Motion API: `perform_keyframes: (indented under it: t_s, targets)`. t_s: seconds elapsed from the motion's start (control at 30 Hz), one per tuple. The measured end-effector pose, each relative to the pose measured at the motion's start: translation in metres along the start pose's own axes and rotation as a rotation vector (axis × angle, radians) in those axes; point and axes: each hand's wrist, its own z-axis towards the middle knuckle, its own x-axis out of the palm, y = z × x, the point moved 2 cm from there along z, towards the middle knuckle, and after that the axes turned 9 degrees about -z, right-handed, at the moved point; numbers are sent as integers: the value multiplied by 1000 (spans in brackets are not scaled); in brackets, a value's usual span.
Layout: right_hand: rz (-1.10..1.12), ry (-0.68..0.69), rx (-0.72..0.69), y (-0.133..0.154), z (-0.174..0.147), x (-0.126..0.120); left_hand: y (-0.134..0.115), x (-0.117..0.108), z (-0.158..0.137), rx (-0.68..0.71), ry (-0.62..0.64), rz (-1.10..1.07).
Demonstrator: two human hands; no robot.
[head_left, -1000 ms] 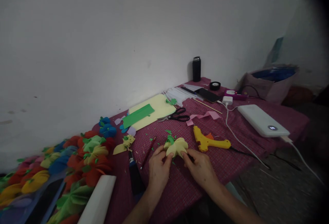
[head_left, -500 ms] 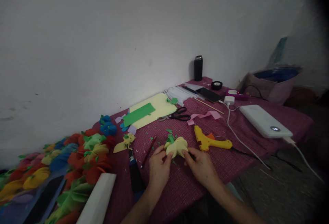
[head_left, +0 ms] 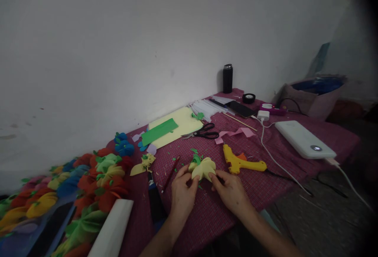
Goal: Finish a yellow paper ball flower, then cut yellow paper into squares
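The fingers of the left hand [head_left: 183, 190] are pinching the left edge of a pale-yellow scalloped flower piece [head_left: 206, 166], and those of the right hand [head_left: 233, 193] are gripping its right edge. The piece is sitting between both hands, over the worktop [head_left: 209, 217]. A yellow glue gun [head_left: 235, 162] is lying near the right hand; black-handled scissors [head_left: 203, 133] are resting farther back, beyond some green scraps [head_left: 195, 158].

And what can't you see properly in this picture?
Head view: part of the pale yellow flower, under the thumbs of the left hand and right hand.
Head view: the reading on the white power bank, too small and blurred.
Head view: the near end of the long white thing, cut off by the bottom edge.
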Motion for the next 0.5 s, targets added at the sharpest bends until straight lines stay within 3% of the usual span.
perform_keyframes:
  t_s: [0.5]
  targets:
    - [-18, 4, -19, 2, 0, -1, -3, 0, -2, 32, 9, -15]
